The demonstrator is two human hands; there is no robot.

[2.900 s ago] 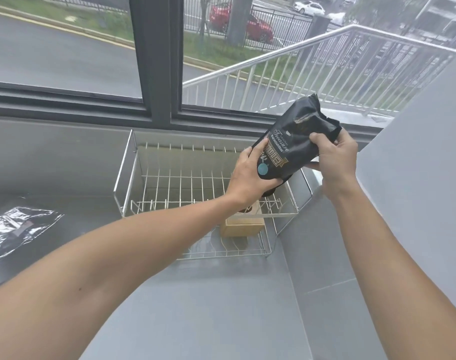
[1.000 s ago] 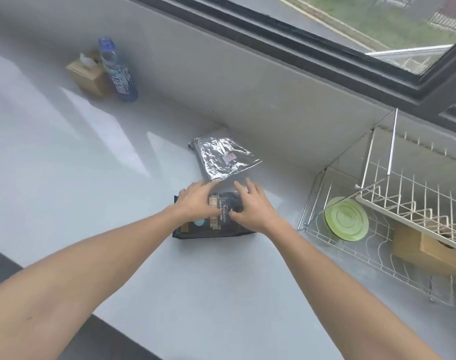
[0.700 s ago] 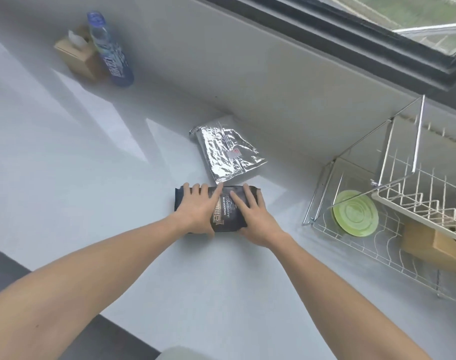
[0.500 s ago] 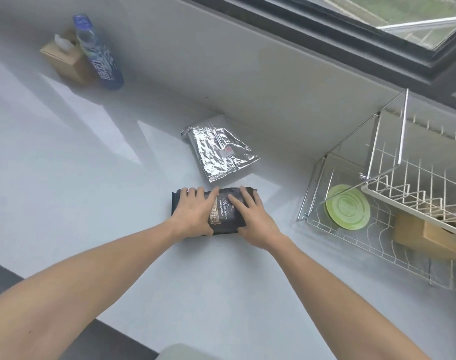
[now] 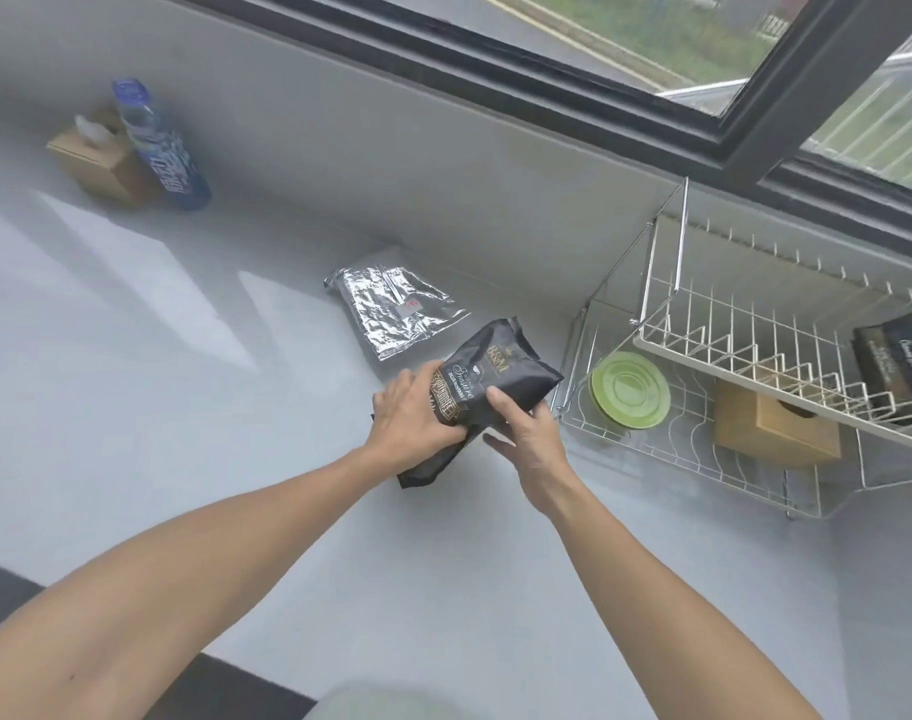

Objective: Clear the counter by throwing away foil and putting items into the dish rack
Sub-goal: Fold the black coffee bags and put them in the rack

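A black coffee bag (image 5: 487, 374) is tilted up off the grey counter (image 5: 183, 407), its top pointing toward the rack. My left hand (image 5: 409, 426) grips its left side and my right hand (image 5: 526, 433) holds its lower right edge. Behind it a crinkled silver foil pouch (image 5: 391, 314) lies flat on the counter. The white wire dish rack (image 5: 667, 309) stands to the right. Its lower tier holds a green plate (image 5: 630, 397) and a brown box (image 5: 770, 433); another black bag (image 5: 906, 356) sits on the upper tier at the right edge.
A blue bottle (image 5: 160, 148) and a brown tissue box (image 5: 100, 158) stand at the far left against the grey wall. A dark-framed window (image 5: 651, 122) runs above the wall. The counter's front edge drops off at the lower left.
The black bag lay flat on the counter under both my palms; now both hands have lifted and tilted it toward the rack. Another black bag has come into view on the rack's upper tier.
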